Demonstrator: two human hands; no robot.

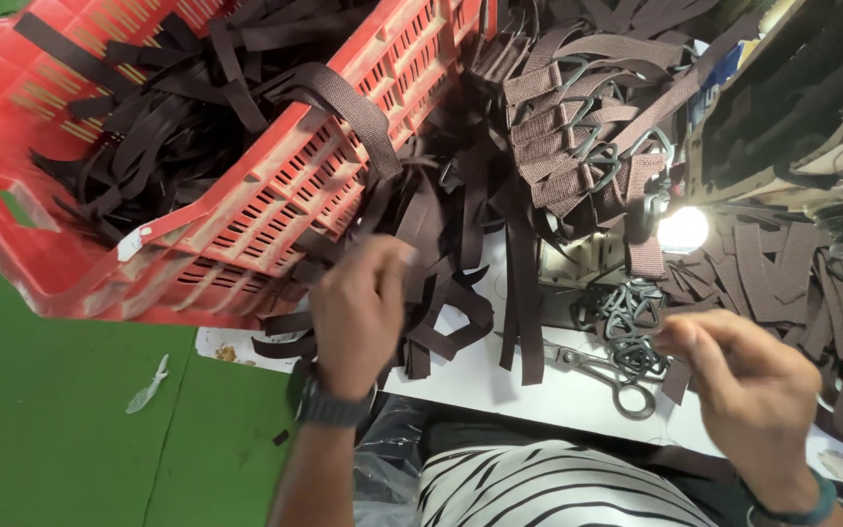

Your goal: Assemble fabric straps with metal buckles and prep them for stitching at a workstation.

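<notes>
Striped fabric [558, 493] covers the lap below both hands. Left hand [358, 312], wrist bent, pinches brown straps [441, 332] heaped on the desk [539, 390] beside the red crate [275, 195]. Right hand [748, 385] hovers, fingertips pinched, near the scissors [607, 376].

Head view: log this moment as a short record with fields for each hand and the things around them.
left hand: left hand, raised, blurred, over loose brown straps; grip unclear
right hand: right hand, fingers pinched together, nothing visible between them
nearest metal: pile of dark metal rings and scissors on the white table
crate: red plastic crate, tilted, full of dark straps
finished stack: straps fitted with rings
light: small lit lamp
</notes>
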